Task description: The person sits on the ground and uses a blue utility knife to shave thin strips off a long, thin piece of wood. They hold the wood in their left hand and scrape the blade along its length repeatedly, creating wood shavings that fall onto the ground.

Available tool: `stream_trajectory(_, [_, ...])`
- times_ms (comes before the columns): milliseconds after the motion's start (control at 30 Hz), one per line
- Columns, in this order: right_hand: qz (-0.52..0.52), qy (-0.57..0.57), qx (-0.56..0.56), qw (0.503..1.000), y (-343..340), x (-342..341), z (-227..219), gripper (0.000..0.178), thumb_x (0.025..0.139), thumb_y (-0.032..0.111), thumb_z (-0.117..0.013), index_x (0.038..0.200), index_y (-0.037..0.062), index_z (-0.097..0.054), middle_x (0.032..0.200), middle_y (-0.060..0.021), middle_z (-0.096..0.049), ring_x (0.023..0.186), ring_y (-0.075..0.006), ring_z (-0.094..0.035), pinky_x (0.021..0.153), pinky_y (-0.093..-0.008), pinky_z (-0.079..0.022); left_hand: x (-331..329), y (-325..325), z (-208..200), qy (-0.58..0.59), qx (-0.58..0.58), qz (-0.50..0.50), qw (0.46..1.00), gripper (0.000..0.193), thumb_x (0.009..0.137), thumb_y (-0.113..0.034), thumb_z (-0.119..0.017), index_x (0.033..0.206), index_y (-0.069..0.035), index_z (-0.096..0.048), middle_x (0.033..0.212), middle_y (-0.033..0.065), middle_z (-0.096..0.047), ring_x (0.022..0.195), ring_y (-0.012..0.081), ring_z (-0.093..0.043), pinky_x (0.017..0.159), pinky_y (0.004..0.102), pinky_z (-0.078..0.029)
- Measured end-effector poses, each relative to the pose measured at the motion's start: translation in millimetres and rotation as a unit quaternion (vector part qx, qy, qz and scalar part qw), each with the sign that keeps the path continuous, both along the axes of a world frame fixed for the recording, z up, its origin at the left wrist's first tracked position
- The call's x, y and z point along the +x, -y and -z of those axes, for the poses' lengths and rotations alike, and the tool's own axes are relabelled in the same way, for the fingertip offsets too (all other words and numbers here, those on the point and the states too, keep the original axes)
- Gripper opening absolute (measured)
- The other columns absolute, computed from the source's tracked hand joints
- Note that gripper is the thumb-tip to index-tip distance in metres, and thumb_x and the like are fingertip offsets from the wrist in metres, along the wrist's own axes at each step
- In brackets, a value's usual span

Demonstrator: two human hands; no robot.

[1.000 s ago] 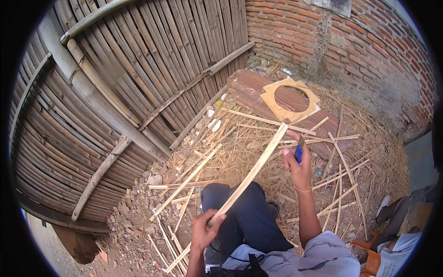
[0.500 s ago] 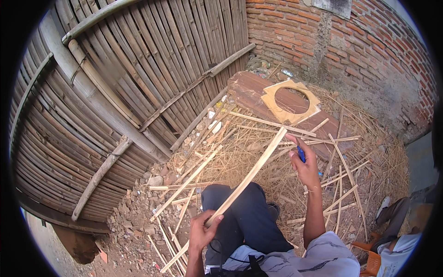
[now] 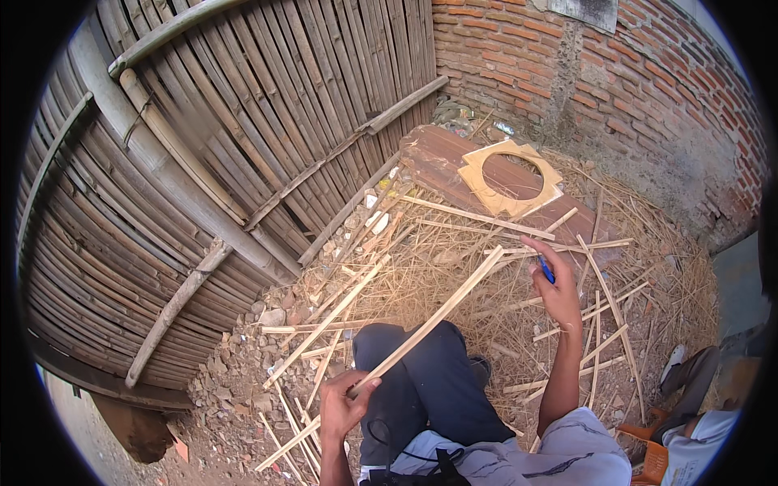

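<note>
The left hand (image 3: 340, 401) grips a long wood strip (image 3: 436, 317) over the knees (image 3: 381, 347), its far end free in open air. The right hand (image 3: 559, 293) curls round a blue tool (image 3: 548, 271). A bamboo wall (image 3: 324, 89) and brick wall (image 3: 519, 57) edge the strawy ground (image 3: 397, 304).

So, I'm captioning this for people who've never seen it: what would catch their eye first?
Likely the pale strip in the left hand, slanting across the dark trousers. Next, perhaps, the holed board on the brown plank ahead, and the blue tool in the right hand.
</note>
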State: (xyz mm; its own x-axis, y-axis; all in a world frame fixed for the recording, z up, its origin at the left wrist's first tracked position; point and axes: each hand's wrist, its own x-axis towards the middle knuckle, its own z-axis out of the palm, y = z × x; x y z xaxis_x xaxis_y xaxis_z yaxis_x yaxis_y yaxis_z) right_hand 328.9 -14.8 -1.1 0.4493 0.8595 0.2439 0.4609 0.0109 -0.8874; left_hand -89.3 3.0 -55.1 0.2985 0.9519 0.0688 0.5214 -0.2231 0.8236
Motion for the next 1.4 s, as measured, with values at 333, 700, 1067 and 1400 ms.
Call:
stream_trajectory(333, [-0.054,-0.009,-0.025,0.998,8,16,-9,0.050,0.099,-0.002,-0.061,0.146,0.0142,-0.070,0.068,0.0068,-0.043,0.059,-0.0055,-0.039,0.056,-0.0259,-0.033,-17,-8,6,-0.010,0.018,-0.001,1.000,0.016,0.088,-0.013,-0.088,0.095,0.000,-0.083,0.080,0.0136,-0.076,0.066,0.0238,-0.071,0.063,0.0350,-0.052])
stream_trajectory(700, [-0.042,-0.082,0.016,0.996,19,24,-25,0.052,0.096,-0.003,-0.064,0.147,0.0064,-0.068,0.067,0.0078,-0.042,0.057,-0.0041,-0.041,0.055,-0.0241,-0.034,-26,-11,-23,-0.003,0.014,0.034,0.999,0.014,0.089,-0.012,-0.088,0.095,-0.001,-0.084,0.079,0.0142,-0.077,0.066,0.0225,-0.070,0.063,0.0354,-0.051])
stream_trajectory(1067, [0.183,-0.202,0.132,0.953,29,135,28,0.041,0.101,0.014,-0.065,0.142,0.0072,-0.071,0.065,0.0067,-0.051,0.054,-0.0044,-0.040,0.052,-0.0257,-0.029,-93,-21,-6,-0.028,-0.001,-0.184,0.983,0.025,0.098,-0.022,-0.079,0.095,0.003,-0.080,0.067,0.0008,-0.061,0.059,0.0086,-0.046,0.054,0.0313,-0.031])
stream_trajectory(1400, [0.261,0.216,-0.148,0.929,36,133,176,0.040,0.099,0.032,-0.074,0.128,0.0042,-0.077,0.090,-0.0218,-0.074,0.085,-0.0387,-0.074,0.080,-0.0433,-0.056,-28,-16,-13,0.128,-0.093,-0.095,0.983,0.031,0.110,-0.028,-0.066,0.100,0.000,-0.075,0.067,-0.0063,-0.050,0.062,0.0054,-0.039,0.055,0.0280,-0.029])
